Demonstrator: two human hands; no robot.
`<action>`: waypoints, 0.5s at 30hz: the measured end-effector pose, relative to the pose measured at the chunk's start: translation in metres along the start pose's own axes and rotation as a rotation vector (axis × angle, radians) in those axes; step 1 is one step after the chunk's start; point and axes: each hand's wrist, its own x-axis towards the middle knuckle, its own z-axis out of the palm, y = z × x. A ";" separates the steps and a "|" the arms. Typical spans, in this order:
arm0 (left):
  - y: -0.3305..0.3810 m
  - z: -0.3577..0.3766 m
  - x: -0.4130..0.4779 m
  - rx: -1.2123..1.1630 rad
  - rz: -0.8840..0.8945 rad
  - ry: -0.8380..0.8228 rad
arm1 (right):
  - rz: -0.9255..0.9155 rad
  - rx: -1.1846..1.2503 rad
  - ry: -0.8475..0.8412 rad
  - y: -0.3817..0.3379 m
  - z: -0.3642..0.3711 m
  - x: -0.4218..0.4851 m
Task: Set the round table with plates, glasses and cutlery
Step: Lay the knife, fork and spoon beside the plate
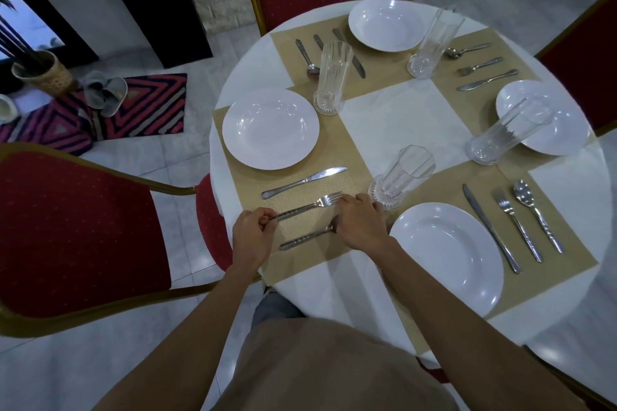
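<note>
Beige woven placemat at the left edge of the table carries a white plate, then a knife, fork and spoon side by side toward the near edge. The left hand pinches the fork's handle end in a narrow grip. The right hand curls over the spoon's bowl, its grip holding the spoon. A tall glass stands just beyond its knuckles.
</note>
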 end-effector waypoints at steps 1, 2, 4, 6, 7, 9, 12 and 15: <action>0.000 0.000 0.000 -0.001 0.001 -0.001 | 0.001 -0.002 0.000 -0.001 0.000 0.000; 0.000 0.000 0.000 -0.001 -0.001 -0.002 | 0.001 -0.006 0.000 -0.001 0.000 -0.001; 0.001 0.000 0.000 0.001 -0.009 -0.001 | 0.001 -0.008 0.004 -0.002 -0.001 -0.001; 0.001 -0.001 0.000 0.001 -0.013 -0.002 | 0.002 0.002 0.008 -0.002 -0.003 -0.002; 0.002 -0.001 -0.001 -0.002 -0.013 -0.001 | -0.001 0.015 0.011 -0.002 -0.004 -0.003; 0.003 -0.002 -0.004 -0.008 -0.008 0.008 | -0.003 0.071 0.025 -0.001 -0.007 -0.005; 0.007 -0.005 -0.008 -0.050 -0.034 0.029 | 0.009 0.211 0.080 0.005 -0.014 -0.013; 0.020 -0.008 -0.012 -0.067 -0.049 0.038 | 0.077 0.371 0.099 0.019 -0.022 -0.023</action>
